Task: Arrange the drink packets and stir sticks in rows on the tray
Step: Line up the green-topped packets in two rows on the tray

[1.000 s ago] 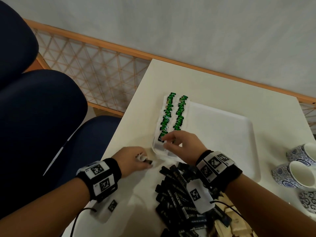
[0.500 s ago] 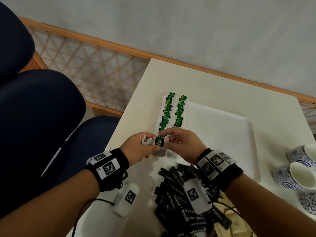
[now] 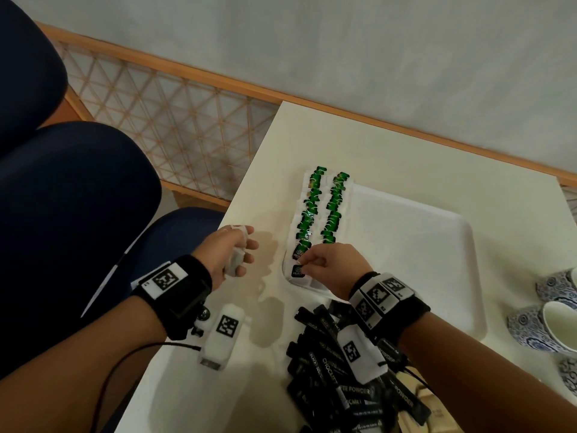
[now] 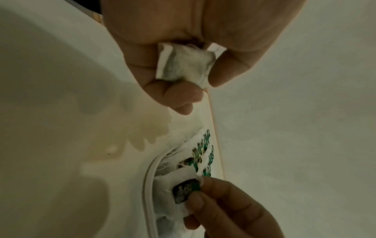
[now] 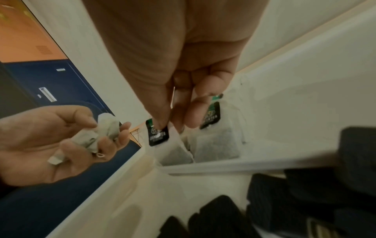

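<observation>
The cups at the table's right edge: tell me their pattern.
The cups carry a blue-and-white swirling ornamental pattern outside and are plain white inside; only the head view shows them.

The white surface (image 3: 390,145) carries a white tray (image 3: 437,245) lying toward its middle and left edge. A heap of black packets (image 3: 331,364) lies on the bare top by the near edge, just in front of the tray. Blue-patterned cups (image 3: 543,326) stand at the right edge, beside the tray. Along the far edge runs a wooden strip.
</observation>
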A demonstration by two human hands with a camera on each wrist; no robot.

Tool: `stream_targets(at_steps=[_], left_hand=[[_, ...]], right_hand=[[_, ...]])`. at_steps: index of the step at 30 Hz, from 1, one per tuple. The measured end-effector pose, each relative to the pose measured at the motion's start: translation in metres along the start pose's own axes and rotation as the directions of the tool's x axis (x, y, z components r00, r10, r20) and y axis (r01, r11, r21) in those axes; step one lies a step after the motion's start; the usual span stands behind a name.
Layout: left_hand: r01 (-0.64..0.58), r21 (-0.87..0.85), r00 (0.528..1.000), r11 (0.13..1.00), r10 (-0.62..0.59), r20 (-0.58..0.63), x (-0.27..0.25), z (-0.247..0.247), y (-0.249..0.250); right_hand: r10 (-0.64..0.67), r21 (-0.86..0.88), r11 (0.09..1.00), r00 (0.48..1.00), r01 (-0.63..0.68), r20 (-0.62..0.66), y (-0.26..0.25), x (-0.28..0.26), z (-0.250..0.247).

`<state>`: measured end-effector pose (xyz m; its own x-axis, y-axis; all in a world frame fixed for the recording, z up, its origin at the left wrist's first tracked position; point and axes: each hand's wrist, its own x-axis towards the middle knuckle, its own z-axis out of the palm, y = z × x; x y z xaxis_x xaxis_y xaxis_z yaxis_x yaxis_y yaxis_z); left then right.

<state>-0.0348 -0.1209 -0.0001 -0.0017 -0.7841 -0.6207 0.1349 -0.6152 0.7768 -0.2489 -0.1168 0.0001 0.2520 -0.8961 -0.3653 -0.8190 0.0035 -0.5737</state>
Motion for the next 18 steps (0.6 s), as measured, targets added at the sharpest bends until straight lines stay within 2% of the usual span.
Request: stream_targets(at_steps=[3,9,13,16,18], left_hand=[[0.025,0.006,0.999,1.0,-0.025,0.047,-0.002,-0.005,0.0],[-0.011,-0.003,0.987,1.0,0.011,0.163,-0.004,0.0,-0.006],[-0.031,0.023,0.967,0.999,0.024,0.254,-0.007,0.009,-0.006],[-0.05,0.093,0.933,0.994,0.013,0.36,-0.01,0.02,-0.005],[-0.093,0.15,0.91,0.984,0.023,0.413,-0.014,0.028,-0.004]], right_hand=[[0.017,-0.046,0.999,1.0,-0.018,-0.015,0.001,0.007,0.0],[0.021,-0.026,0.999,0.996,-0.023,-0.087,0.0,0.011,-0.003],[-0.088,0.061,0.993,0.976,0.102,-0.199,-0.005,0.004,-0.006],[-0.18,0.185,0.959,0.966,0.214,-0.186,-0.013,-0.005,-0.008],[-0.203,0.222,0.947,0.968,0.233,-0.15,-0.018,-0.011,-0.009]])
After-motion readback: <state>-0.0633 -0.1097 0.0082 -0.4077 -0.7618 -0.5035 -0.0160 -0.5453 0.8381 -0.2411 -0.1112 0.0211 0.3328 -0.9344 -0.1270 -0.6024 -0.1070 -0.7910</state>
